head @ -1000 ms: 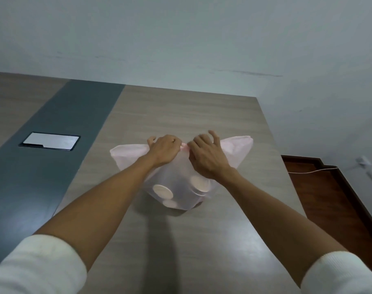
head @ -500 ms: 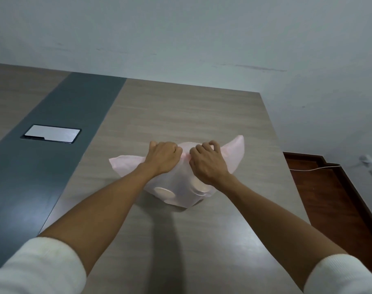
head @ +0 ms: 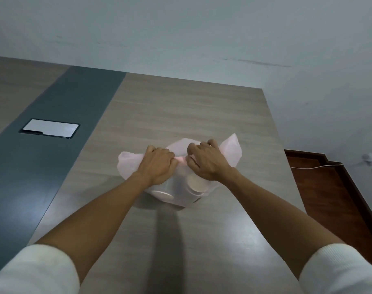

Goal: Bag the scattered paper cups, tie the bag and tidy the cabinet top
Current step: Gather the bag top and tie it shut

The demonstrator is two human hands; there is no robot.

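Observation:
A thin pale pink plastic bag (head: 178,193) rests on the wooden cabinet top (head: 180,111) in the head view. Paper cups (head: 198,183) show through its translucent side. My left hand (head: 157,164) grips the bag's left flap, whose loose end (head: 127,164) sticks out to the left. My right hand (head: 206,161) grips the right flap, whose end (head: 231,151) stands up to the right. The two hands almost touch above the bag's mouth, where the plastic is bunched between them.
A dark grey strip (head: 53,149) runs along the cabinet top on the left, with a silver rectangular plate (head: 50,128) set in it. The top's right edge drops to a reddish-brown floor (head: 329,192) with a white cable (head: 316,166). A pale wall rises behind.
The bag has sunk lower onto the top as both hands pressed down and drew the flaps together. The right flap stands more upright than before.

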